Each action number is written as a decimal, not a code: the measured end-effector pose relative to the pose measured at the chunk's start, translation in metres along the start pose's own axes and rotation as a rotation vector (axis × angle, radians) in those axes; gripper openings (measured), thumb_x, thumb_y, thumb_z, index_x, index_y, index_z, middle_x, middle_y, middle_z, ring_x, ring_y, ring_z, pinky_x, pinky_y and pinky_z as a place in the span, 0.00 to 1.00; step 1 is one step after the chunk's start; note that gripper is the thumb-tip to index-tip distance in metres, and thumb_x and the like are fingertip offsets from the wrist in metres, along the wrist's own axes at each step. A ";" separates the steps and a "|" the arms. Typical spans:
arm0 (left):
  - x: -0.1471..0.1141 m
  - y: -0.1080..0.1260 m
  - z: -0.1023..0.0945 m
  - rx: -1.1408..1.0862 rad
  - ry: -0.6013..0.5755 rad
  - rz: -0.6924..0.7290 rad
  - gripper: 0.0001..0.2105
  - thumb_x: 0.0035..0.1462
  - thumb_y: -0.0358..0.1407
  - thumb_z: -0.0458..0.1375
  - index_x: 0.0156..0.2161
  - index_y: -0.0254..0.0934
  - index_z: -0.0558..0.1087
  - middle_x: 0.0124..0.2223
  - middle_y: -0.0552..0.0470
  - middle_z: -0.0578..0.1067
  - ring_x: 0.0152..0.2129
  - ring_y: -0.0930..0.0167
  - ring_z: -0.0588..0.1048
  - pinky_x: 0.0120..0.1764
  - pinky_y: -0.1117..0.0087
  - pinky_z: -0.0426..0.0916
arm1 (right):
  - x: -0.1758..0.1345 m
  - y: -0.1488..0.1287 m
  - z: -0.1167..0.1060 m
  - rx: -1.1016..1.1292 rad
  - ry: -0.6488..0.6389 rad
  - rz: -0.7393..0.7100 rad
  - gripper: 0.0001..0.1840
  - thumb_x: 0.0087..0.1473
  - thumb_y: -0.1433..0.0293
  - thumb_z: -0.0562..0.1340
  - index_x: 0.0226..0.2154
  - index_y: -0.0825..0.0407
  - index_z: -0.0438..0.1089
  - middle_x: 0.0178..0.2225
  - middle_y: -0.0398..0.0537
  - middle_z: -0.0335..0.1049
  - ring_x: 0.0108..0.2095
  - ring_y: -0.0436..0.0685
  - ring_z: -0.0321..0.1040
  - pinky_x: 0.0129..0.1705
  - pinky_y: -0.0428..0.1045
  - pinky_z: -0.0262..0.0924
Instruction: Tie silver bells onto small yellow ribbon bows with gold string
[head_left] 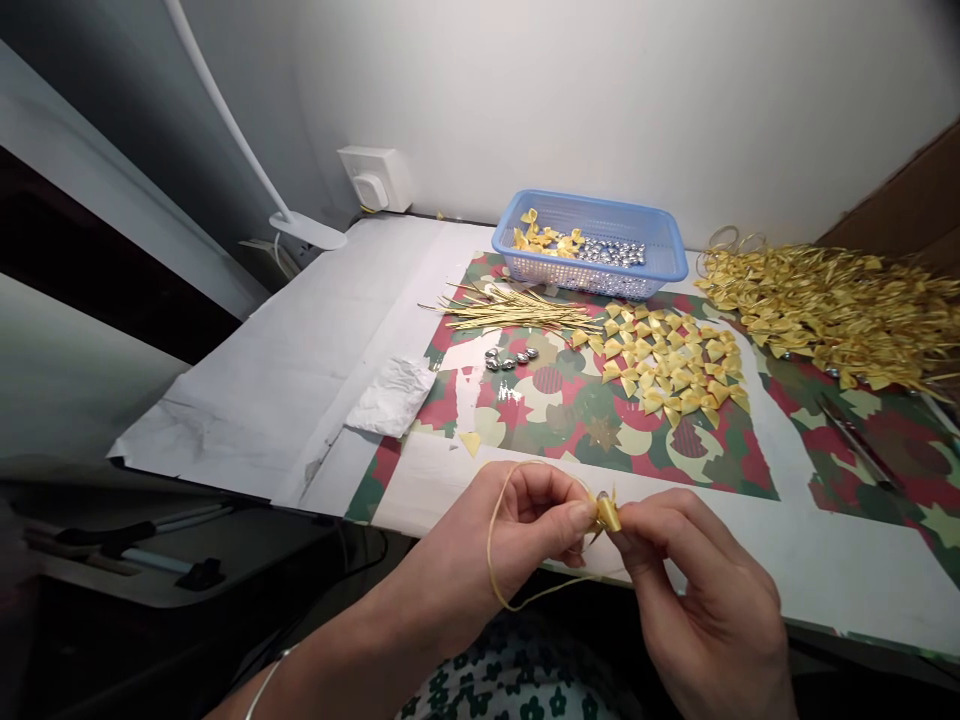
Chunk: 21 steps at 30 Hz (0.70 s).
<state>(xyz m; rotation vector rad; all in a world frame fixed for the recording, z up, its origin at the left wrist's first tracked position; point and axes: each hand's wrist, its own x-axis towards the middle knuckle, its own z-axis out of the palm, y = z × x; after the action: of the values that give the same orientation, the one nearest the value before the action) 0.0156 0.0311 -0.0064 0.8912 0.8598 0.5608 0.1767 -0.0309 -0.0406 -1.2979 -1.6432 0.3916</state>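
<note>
Just in front of the table's near edge, both my hands meet at a small yellow ribbon bow (609,514). My left hand (525,520) pinches its left side between thumb and fingers. From the right, my right hand (697,580) is closed on the bow's other side. A small silvery bead (602,496) seems to sit at the bow, partly hidden by the fingertips. A thin yellow cord (491,550) loops around my left hand and runs back toward the bow.
A blue basket (592,275) holds yellow bows and silver beads. Before it lie gold cords (517,310), loose silver beads (510,360) and rows of yellow bows (667,360). A large pile of corded bows (832,310) is at right, near tweezers (855,440). Crumpled tissue (391,397) lies left.
</note>
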 end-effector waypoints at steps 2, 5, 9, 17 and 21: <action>0.000 0.000 0.001 -0.025 0.006 -0.006 0.09 0.53 0.35 0.67 0.28 0.31 0.76 0.24 0.56 0.70 0.23 0.76 0.65 0.29 0.78 0.61 | 0.001 -0.002 0.001 0.013 0.014 0.010 0.10 0.59 0.82 0.58 0.33 0.53 0.70 0.27 0.42 0.62 0.26 0.47 0.62 0.28 0.43 0.59; -0.001 -0.001 0.002 -0.068 0.006 0.002 0.07 0.53 0.34 0.67 0.29 0.32 0.77 0.25 0.56 0.71 0.24 0.76 0.66 0.29 0.79 0.62 | -0.001 -0.003 0.001 0.057 -0.002 0.049 0.09 0.60 0.81 0.58 0.35 0.52 0.69 0.27 0.41 0.63 0.26 0.47 0.62 0.27 0.43 0.59; -0.003 0.001 0.003 -0.086 0.001 -0.003 0.07 0.52 0.34 0.68 0.28 0.31 0.78 0.26 0.55 0.72 0.24 0.76 0.67 0.30 0.79 0.64 | -0.003 -0.001 0.000 0.118 -0.024 0.105 0.08 0.61 0.79 0.59 0.35 0.51 0.69 0.27 0.41 0.64 0.27 0.47 0.62 0.27 0.43 0.59; -0.004 0.005 0.004 0.100 0.063 0.066 0.07 0.56 0.33 0.64 0.28 0.33 0.76 0.26 0.56 0.73 0.26 0.75 0.69 0.32 0.77 0.64 | -0.010 0.002 0.006 0.137 0.047 0.298 0.04 0.60 0.72 0.63 0.37 0.45 0.71 0.32 0.39 0.75 0.30 0.49 0.73 0.32 0.41 0.67; -0.002 0.002 0.006 0.176 0.075 0.161 0.07 0.60 0.32 0.59 0.30 0.34 0.74 0.29 0.53 0.76 0.30 0.71 0.74 0.37 0.72 0.67 | -0.016 -0.002 0.010 0.129 0.113 0.360 0.10 0.62 0.71 0.59 0.46 0.42 0.67 0.36 0.39 0.77 0.31 0.49 0.77 0.33 0.41 0.71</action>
<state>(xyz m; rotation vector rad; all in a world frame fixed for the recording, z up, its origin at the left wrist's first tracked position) 0.0188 0.0278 -0.0017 1.1128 0.9204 0.6692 0.1674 -0.0425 -0.0516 -1.4907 -1.2690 0.6180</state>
